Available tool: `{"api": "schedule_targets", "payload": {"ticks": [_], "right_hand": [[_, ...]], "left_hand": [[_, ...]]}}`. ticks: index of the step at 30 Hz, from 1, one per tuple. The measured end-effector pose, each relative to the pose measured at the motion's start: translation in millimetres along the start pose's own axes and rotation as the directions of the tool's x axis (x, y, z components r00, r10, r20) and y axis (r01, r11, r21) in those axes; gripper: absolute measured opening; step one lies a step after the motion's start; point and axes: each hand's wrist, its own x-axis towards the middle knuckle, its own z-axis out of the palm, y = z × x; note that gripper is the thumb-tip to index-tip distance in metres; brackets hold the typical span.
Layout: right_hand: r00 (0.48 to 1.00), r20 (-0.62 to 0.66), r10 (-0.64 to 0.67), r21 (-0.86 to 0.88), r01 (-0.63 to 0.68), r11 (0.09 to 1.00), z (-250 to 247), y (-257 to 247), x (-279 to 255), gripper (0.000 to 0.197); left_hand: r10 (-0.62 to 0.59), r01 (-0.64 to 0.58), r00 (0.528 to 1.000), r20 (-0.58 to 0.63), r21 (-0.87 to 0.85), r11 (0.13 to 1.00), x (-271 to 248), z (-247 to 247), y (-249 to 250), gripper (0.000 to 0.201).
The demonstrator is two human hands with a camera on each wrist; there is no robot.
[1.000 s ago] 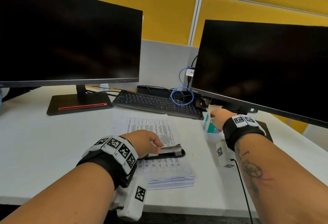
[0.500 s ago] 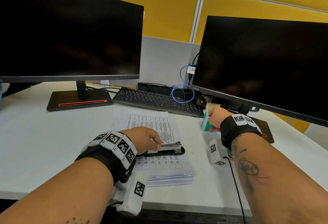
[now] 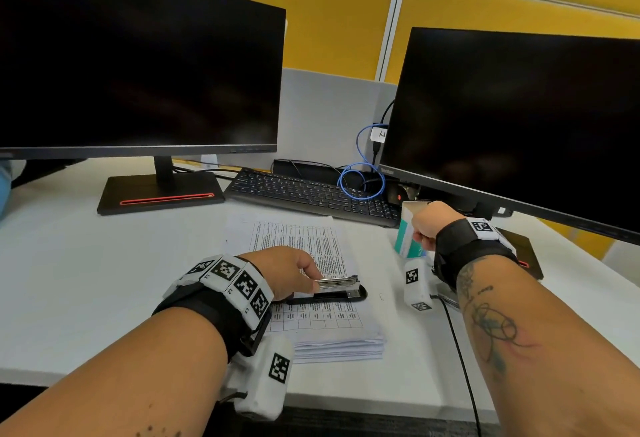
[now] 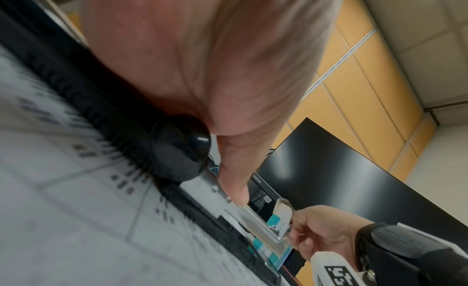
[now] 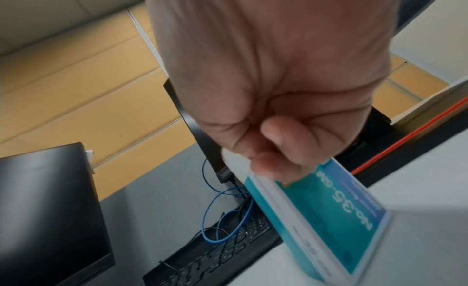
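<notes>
Pinning the stapler (image 3: 337, 283) on the paper stack (image 3: 301, 239) mid-bench (image 3: 86, 280), the left hand (image 3: 282, 272) grips its rear end, thumb on the bare metal magazine. Its long axis runs left-right across the sheets, nose pointing right at the staple box (image 3: 405, 239). The right hand (image 3: 431, 228) has fingers curled round that box, which stands nearly upright, open flap on top.

The black stapler with a silver metal top (image 3: 341, 286) lies opened, top raised off its base, on a stack of printed sheets (image 3: 329, 336) near the white desk's (image 3: 86, 280) front edge. The teal-and-white cardboard staple box (image 3: 408, 237) tilts, flap open, further right and back.
</notes>
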Motion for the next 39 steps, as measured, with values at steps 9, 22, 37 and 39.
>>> {"api": "schedule_targets", "payload": {"ticks": [9,22,37,39], "right_hand": [[0.952,-0.189,-0.241,0.210,0.279,0.937,-24.0,-3.1,-12.0,0.012],[0.858,0.374,-0.352,0.584,0.077,0.808,12.8,0.0,-95.5,0.029],[0.815,0.409,-0.411,-0.553,0.580,0.599,45.5,-20.1,-139.1,0.023],[0.803,0.423,-0.419,-0.589,0.595,0.546,46.5,-21.1,-139.3,0.022]], "left_hand": [[0.012,-0.012,1.000,-0.009,-0.004,1.000,2.9,1.1,-1.6,0.007],[0.008,-0.007,1.000,-0.027,0.021,1.000,0.4,1.9,-0.9,0.011],[0.020,-0.019,0.998,-0.062,0.022,1.000,0.4,4.0,-2.6,0.015],[0.021,-0.019,0.998,-0.061,0.031,0.999,0.5,4.2,-3.0,0.015]]}}
